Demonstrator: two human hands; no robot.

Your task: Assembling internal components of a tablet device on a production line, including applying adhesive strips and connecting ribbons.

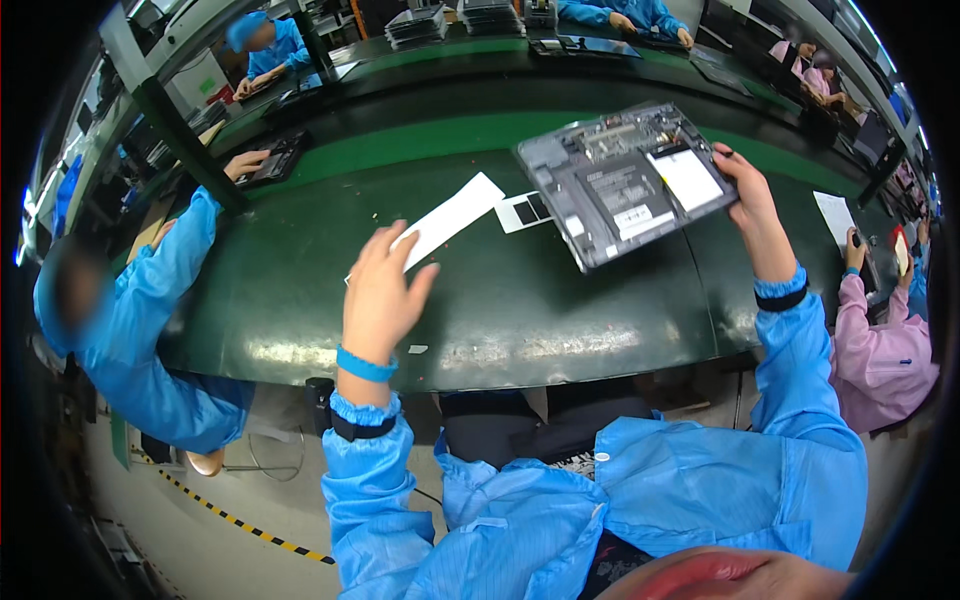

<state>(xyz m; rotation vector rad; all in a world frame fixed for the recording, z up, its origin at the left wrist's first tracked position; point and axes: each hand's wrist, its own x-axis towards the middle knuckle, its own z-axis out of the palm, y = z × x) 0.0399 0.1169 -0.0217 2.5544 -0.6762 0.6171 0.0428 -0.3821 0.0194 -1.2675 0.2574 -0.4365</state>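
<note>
My right hand (752, 205) grips the right edge of an opened laptop base (560, 165), held tilted above the bench. Its inside faces up, with a dark battery (618, 190), a white rectangle (690, 180) beside it and a circuit board along the far side. A short dark object shows at my right fingertips; I cannot make out what it is. My left hand (383, 295) is open, fingers spread, over the near end of a long white strip (458, 215). Between strip and laptop base lies a white sheet with black rectangles (514, 216), partly hidden by the base.
The green bench (290, 270) has a small white scrap (417, 349) near its front edge. At left, a person in blue (150, 270) reaches toward a dark device (280, 158). A person in pink (880, 350) works at right. Stacked trays (415, 28) stand far off.
</note>
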